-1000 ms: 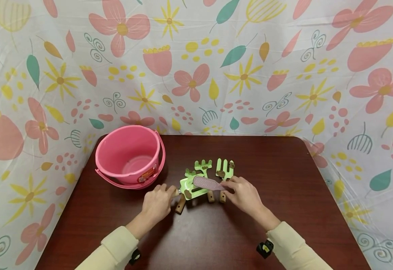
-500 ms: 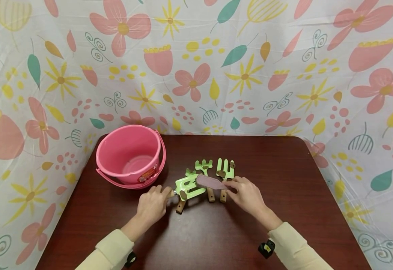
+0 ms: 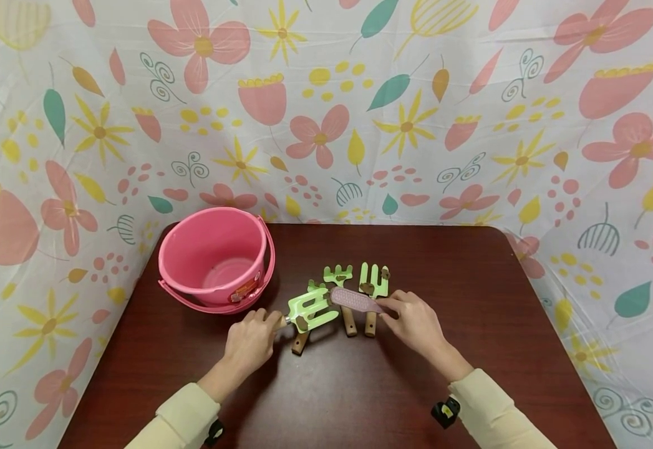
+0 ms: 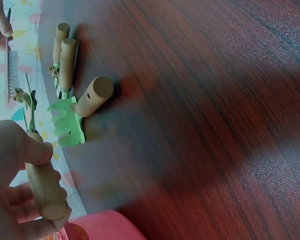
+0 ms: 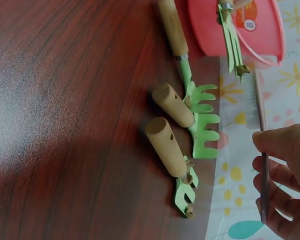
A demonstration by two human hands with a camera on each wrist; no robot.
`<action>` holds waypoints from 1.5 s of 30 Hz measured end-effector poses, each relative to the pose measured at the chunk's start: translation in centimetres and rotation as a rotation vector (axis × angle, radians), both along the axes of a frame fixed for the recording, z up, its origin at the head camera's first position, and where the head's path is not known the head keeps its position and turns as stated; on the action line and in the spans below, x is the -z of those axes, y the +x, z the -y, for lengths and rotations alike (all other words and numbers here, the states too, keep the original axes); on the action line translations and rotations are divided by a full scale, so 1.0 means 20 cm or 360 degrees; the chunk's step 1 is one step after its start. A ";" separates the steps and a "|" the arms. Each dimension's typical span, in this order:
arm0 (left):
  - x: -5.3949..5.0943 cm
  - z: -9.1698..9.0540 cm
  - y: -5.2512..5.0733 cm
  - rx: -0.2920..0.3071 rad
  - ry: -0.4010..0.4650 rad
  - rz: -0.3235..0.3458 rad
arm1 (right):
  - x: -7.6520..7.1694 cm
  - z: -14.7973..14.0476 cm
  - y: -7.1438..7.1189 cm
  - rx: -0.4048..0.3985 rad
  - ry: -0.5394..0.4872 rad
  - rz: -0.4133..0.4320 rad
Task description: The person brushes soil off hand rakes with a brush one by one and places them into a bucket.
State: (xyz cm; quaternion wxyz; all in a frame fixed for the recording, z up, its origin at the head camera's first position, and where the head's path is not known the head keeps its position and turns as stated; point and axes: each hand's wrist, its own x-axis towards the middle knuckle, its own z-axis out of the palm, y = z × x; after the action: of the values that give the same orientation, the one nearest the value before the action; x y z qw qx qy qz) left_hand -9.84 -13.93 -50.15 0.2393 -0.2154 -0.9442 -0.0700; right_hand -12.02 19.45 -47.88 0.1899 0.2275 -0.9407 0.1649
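Held fork: the green fork [image 3: 310, 312] is raised above the table [image 3: 449, 268], prongs pointing right, well short of the far edge.
Left grip: the left hand [image 3: 250, 340] has fingers and thumb curled round the wooden handle [image 4: 46, 190].
Right grip: the right hand [image 3: 413, 319] pinches the brush [image 3: 354, 300] by its handle, brush head toward the prongs (whether they touch, I cannot tell).
Fork feel: probably light, stiff and hard to break; the wood should not slip, so hold there, away from the brown lumps [image 3: 302, 323].
Brush feel: likely light, with a firm back; its narrow handle is the place to hold.
Other tools: left rake [image 3: 300, 344], middle rake [image 3: 338, 275] and second fork [image 3: 379, 288] lie nearby; the pink bucket [image 3: 188, 249] stands far left.
Views: the head view shows the brush's back and the bucket's inside; the right wrist view adds pale bristles [image 5: 251, 102] and the left rake's head, mostly hidden from above.
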 end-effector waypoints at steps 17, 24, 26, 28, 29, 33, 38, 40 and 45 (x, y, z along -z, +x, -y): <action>0.01 0.01 0.01 -0.0005 -0.0033 0.0059 | 0.00 -0.01 0.00 0.0060 0.0028 0.0066; 0.01 0.02 0.01 -0.0009 -0.0046 0.0057 | 0.04 -0.02 0.00 0.0077 0.0056 0.0049; 0.01 0.03 0.01 -0.0015 -0.0046 0.0056 | 0.05 -0.02 -0.01 0.0082 0.0066 0.0038; 0.01 0.03 0.01 -0.0016 -0.0038 0.0059 | 0.05 -0.02 -0.01 0.0086 0.0072 0.0041; 0.01 0.03 0.01 -0.0016 -0.0039 0.0061 | 0.05 -0.02 -0.01 0.0087 0.0074 0.0046; 0.01 0.03 0.00 -0.0012 -0.0042 0.0069 | 0.07 -0.03 -0.01 0.0089 0.0083 0.0056; 0.01 0.03 0.00 -0.0009 -0.0038 0.0077 | 0.08 -0.04 -0.01 0.0118 0.0093 0.0065; 0.01 0.03 0.00 -0.0010 -0.0030 0.0079 | 0.07 -0.05 -0.01 0.0132 0.0086 0.0063; 0.01 0.02 0.00 -0.0013 -0.0026 0.0097 | 0.05 -0.05 -0.01 0.0147 0.0048 0.0059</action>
State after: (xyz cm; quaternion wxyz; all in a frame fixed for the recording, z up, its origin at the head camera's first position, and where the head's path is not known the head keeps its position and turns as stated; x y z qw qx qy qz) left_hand -9.79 -14.40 -50.38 0.2088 -0.2113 -0.9524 -0.0680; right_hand -12.28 20.36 -48.92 0.1765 0.1837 -0.9559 0.1459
